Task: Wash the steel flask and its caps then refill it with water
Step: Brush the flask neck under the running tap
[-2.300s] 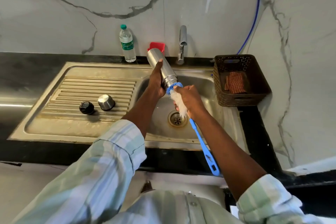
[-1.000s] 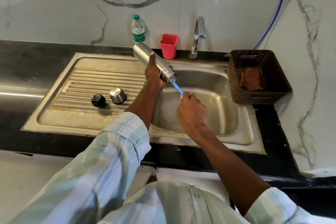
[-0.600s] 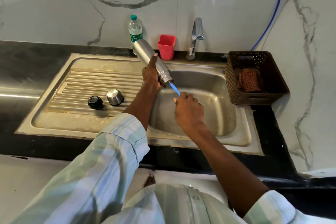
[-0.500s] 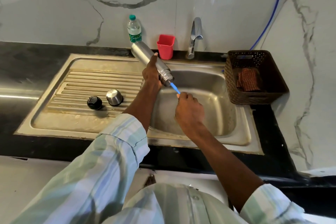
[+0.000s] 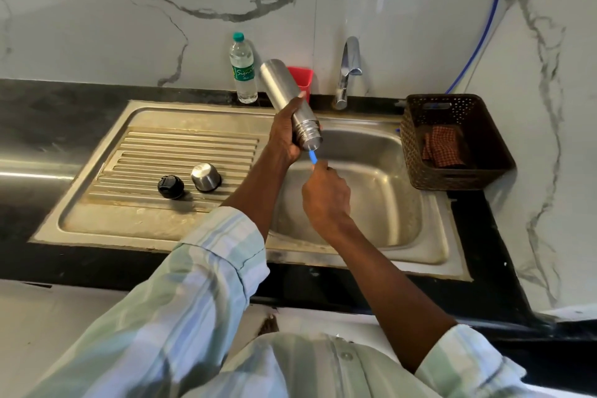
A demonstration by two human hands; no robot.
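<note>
Steel flask (image 5: 284,97) is held above the sink (image 5: 381,203), tilted so its long axis runs from the closed base, up and away toward the wall, down to the mouth, which points toward the person and over the basin. The left hand (image 5: 286,134) wraps its fingers round the lower body just above the neck. Directly below the mouth, the right hand (image 5: 326,194) has its fingers closed on the blue brush handle (image 5: 312,157), of which only a short stub shows between fist and flask; the bristle end is presumably inside, though that cannot be seen. Any stroke runs along the flask's axis, and the right hand is the nearer one to the mouth. By count: one flask, two caps on the draining board well to the left, a black cap (image 5: 170,186) and a steel cap (image 5: 206,177) just beside each other, one brush, one tap (image 5: 347,71), one plastic water bottle (image 5: 243,69), one red cup (image 5: 302,77), one brown basket (image 5: 452,178) holding one checked cloth (image 5: 441,145).
</note>
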